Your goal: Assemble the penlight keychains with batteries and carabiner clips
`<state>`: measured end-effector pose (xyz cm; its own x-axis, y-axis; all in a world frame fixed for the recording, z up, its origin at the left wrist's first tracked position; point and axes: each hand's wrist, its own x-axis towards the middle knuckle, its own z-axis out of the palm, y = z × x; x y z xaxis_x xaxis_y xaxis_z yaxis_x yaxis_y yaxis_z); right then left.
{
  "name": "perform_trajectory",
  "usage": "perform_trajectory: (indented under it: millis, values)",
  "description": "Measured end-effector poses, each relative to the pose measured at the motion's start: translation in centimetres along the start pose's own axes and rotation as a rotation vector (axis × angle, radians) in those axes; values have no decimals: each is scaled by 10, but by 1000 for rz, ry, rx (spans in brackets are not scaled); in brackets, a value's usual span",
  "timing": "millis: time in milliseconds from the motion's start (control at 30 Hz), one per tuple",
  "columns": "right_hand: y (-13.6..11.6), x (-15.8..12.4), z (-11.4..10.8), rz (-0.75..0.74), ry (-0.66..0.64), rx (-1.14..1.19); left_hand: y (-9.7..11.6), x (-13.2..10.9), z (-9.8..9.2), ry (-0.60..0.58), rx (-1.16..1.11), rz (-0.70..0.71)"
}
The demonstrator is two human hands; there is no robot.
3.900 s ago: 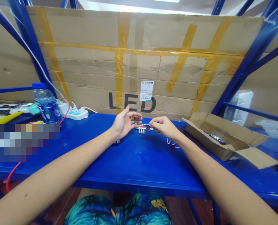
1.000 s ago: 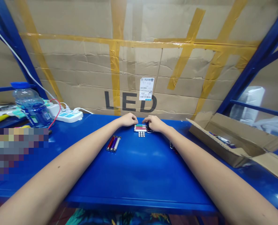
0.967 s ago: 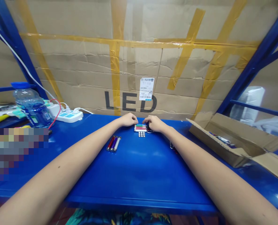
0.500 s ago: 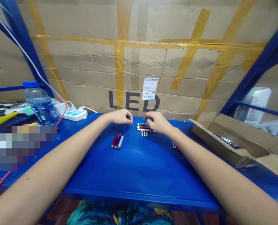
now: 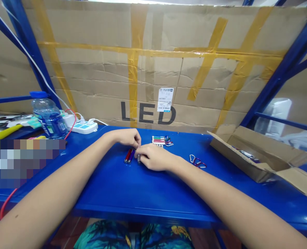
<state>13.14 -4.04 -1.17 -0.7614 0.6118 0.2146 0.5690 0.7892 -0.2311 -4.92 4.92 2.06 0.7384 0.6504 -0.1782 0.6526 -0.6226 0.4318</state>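
Observation:
Bent over the blue table, my right hand (image 5: 155,157) has its fingers closed on a small silver metal tube (image 5: 139,158), like a mini flashlight body. My left hand (image 5: 128,137) is just beyond it, thumb and fingers pinched together; whatever is between them is hidden. The two hands' fingertips almost meet. Below my left hand lie a red tube (image 5: 127,156) and a purple tube (image 5: 132,156), side by side. Behind my right hand is a row of coloured tubes (image 5: 158,139) with carabiner clips, and small round silver pieces (image 5: 160,145) partly covered by the hand.
Loose carabiners (image 5: 198,162) lie to the right, before an open cardboard box (image 5: 257,171) with metal items inside. A water bottle (image 5: 49,117) and a white power strip (image 5: 83,127) stand at the left. A big carton (image 5: 104,76) walls off the back.
My right hand has moved left and toward me from the coloured row to the silver tube. My left hand came slightly nearer and left. The loose carabiners are now uncovered.

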Motion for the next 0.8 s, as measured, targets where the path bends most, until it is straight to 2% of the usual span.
perform_trajectory:
  millis: [167, 300, 367, 433, 567, 667, 800]
  values:
    - [-5, -10, -13, 105, -120, -64, 5, 2, 3, 71, 29, -4]
    - [2, -33, -30, 238, -197, 10, 20, 5, 11, 233, 61, 67]
    - [13, -48, -41, 304, -152, 122, 30, 9, 19, 328, 127, 145]
    - [30, -63, -52, 346, -19, 216, 40, 13, 28, 380, 229, 215]
    - [63, -82, -63, 470, 139, 399, 51, 21, 46, 384, 349, 244]
    - [72, -83, -62, 475, 149, 312, 54, 27, 54, 385, 418, 225]
    - [65, -78, -57, 430, 99, 245, 56, 32, 57, 403, 450, 214]
